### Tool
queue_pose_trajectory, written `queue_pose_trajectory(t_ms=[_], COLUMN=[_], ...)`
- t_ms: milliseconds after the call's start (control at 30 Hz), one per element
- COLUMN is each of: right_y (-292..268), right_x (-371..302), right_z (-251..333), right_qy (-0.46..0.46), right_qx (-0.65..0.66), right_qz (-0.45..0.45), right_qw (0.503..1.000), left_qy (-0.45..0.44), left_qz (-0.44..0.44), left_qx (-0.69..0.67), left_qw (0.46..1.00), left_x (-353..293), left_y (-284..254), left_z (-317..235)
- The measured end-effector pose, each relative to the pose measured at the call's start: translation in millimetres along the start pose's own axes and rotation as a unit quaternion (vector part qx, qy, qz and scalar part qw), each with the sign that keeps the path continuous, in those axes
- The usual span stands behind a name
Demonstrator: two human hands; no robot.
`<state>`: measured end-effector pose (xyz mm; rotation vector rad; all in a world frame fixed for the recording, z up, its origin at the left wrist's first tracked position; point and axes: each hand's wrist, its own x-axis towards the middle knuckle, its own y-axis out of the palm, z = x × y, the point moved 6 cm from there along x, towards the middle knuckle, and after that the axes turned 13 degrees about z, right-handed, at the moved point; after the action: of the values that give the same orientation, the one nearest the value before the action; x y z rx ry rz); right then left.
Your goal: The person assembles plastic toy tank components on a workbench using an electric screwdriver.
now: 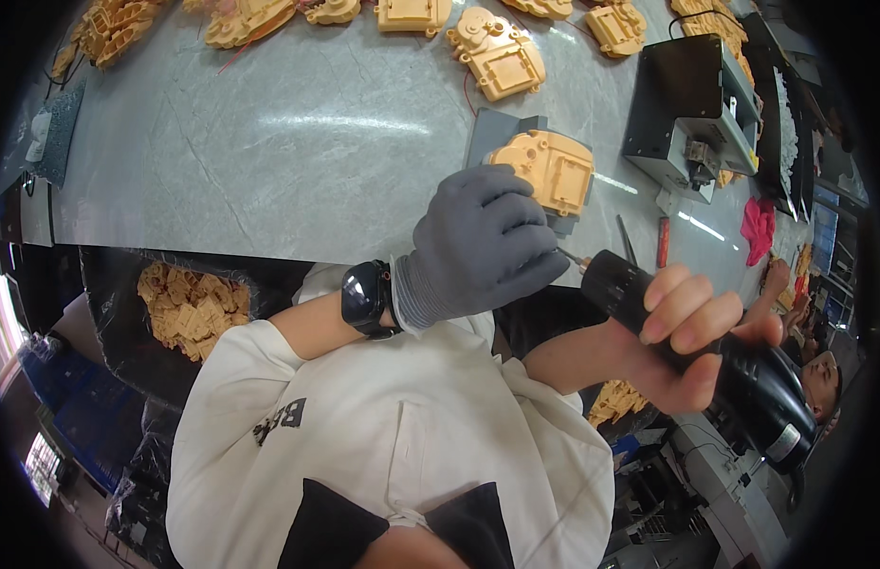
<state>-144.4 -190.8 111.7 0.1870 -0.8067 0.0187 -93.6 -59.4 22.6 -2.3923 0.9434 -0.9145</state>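
Bin (118,318): heaped yellow parts (189,313), well left of the grey fixture (487,133).
Left grip (483,237): gloved, fingers curled nearside of the fixture, blocking the yellow housing's (559,171) near-left corner; contents, can't tell!
Housing: sitting on the fixture, matte, lobed left, rectangular recess right.
Right grip (687,327): bare, wrapped round a black driver (758,389), nearside right of the fixture.
Boxy machine (672,104): on the counter (298,190), right of the fixture.

black block lettering (291,414), partly legible, on the white shirt (364,389)

Glare streaks on grey tabletop (288,194)
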Motion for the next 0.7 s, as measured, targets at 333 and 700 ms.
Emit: queue_pose_trajectory(t_ms=[333,700], right_y=[5,-1], right_x=[8,6], right_z=[1,7], right_qy=[-0.001,-0.006], right_qx=[0.057,0.097], right_qz=[-0.001,-0.015], right_qw=[0.998,0.995], left_qy=[-0.018,0.043], left_qz=[-0.005,-0.041], left_qx=[-0.040,-0.064], left_qw=[0.999,0.996], left_x=[-9,-17], left_y=[0,-6], left_z=[-1,-7])
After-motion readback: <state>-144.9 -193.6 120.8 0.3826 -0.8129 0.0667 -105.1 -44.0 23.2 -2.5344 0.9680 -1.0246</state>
